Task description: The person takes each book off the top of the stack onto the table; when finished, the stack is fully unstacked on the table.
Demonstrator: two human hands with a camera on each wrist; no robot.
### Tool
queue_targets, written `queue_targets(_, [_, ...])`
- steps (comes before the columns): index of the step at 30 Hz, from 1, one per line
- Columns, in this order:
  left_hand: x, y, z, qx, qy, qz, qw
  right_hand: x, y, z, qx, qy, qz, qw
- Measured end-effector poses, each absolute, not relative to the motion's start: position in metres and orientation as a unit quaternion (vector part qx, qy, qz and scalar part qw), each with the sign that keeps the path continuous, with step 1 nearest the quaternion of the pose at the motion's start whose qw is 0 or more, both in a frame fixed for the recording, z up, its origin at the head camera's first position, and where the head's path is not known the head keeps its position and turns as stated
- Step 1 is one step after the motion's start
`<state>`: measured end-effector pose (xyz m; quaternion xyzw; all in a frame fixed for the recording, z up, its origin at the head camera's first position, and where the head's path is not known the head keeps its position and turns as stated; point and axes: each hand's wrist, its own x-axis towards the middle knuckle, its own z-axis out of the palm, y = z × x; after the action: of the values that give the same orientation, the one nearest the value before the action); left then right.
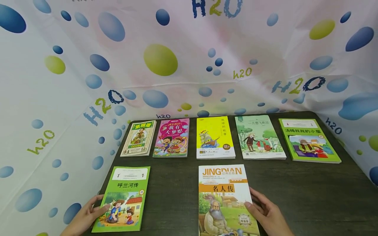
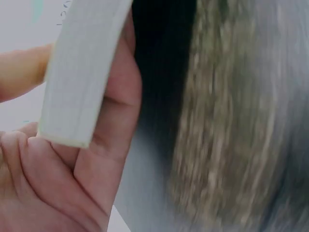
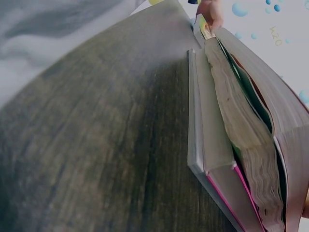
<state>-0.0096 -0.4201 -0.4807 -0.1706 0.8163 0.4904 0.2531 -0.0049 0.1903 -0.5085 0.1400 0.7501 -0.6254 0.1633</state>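
My left hand (image 1: 88,213) grips a green book (image 1: 122,205) by its left edge, thumb on the illustrated cover. In the left wrist view, fingers (image 2: 118,111) and thumb close round the pale page edge of that book (image 2: 79,77). My right hand (image 1: 267,214) holds the right edge of a white-and-orange book (image 1: 220,178), thumb on its cover. The right wrist view shows several books in a stack (image 3: 251,159), page edges towards the camera; only a sliver of the right hand shows there. The left hand (image 3: 211,13) appears beyond them.
Along the back of the dark wood-grain table (image 1: 174,186) lie a cream-and-green book (image 1: 138,139), a pink book (image 1: 171,137), a yellow book (image 1: 215,137), a pale green book (image 1: 260,137) and a bright green book (image 1: 309,141). Bubble-printed sheeting (image 1: 189,65) encloses the table.
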Motion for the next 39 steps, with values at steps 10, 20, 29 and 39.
queue_targets(10, [-0.014,-0.419,-0.472,-0.176,0.856,0.430,0.226,-0.005,0.191,-0.508,0.135,0.755,-0.622,0.159])
queue_targets(20, [-0.015,-0.409,-0.469,-0.172,0.921,0.298,0.182,-0.006,0.192,-0.509,0.134,0.755,-0.622,0.162])
queue_targets(29, [-0.015,-0.408,-0.469,-0.181,0.928,0.274,0.174,-0.006,0.191,-0.508,0.139,0.756,-0.619,0.162])
queue_targets(39, [-0.016,-0.411,-0.466,-0.189,0.936,0.238,0.180,-0.005,0.191,-0.507,0.142,0.753,-0.620,0.168])
